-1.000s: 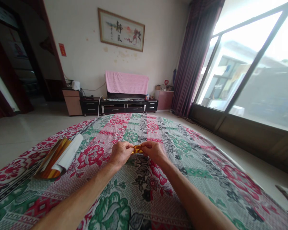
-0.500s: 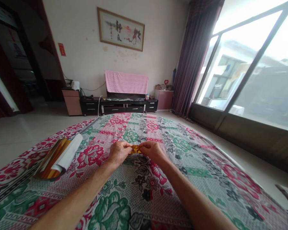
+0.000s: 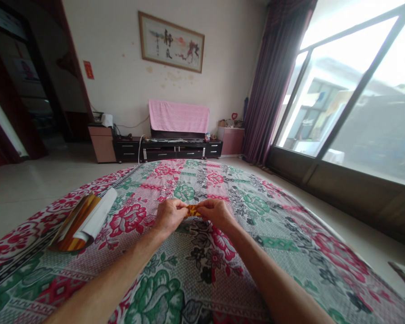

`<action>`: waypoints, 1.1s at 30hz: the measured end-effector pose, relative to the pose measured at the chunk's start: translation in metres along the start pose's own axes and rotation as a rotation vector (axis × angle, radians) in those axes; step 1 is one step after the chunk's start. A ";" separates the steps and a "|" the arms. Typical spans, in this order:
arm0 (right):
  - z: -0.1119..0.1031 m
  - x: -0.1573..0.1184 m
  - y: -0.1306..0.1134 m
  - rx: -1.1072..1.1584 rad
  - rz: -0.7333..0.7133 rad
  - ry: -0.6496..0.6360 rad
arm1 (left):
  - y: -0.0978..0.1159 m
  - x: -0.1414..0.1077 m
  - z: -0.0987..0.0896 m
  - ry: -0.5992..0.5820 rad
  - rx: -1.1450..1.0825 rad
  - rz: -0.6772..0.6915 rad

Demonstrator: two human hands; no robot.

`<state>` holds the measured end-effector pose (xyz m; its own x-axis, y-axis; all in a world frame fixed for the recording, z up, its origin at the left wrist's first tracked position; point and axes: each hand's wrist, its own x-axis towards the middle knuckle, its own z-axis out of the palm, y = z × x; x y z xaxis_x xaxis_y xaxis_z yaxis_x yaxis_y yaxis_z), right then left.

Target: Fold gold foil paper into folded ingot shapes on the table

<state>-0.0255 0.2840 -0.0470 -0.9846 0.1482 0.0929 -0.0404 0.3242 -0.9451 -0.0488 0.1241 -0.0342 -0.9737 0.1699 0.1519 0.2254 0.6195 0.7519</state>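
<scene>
A small piece of shiny gold foil, crumpled or folded, spans the gap between my two hands over the middle of the patterned cloth. My left hand pinches its left end between thumb and fingers. On the other side, my right hand grips the right end the same way. The fingertips of both hands are close together, and the far ends of the foil are hidden under them.
Rolled gold and white sheets lie at the left on the flowered tablecloth. Beyond the table's far edge stands a low black cabinet below a pink cloth. A large window is at the right.
Both hands have shifted very slightly to the right in view with the foil between them. Their grip looks the same.
</scene>
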 end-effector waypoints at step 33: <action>0.002 0.005 0.009 -0.085 -0.049 0.005 | -0.001 0.001 -0.001 -0.011 -0.005 0.002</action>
<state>-0.0307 0.2860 -0.0561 -0.9809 0.1347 0.1402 -0.0738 0.4091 -0.9095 -0.0498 0.1230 -0.0344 -0.9727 0.1797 0.1466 0.2274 0.6152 0.7548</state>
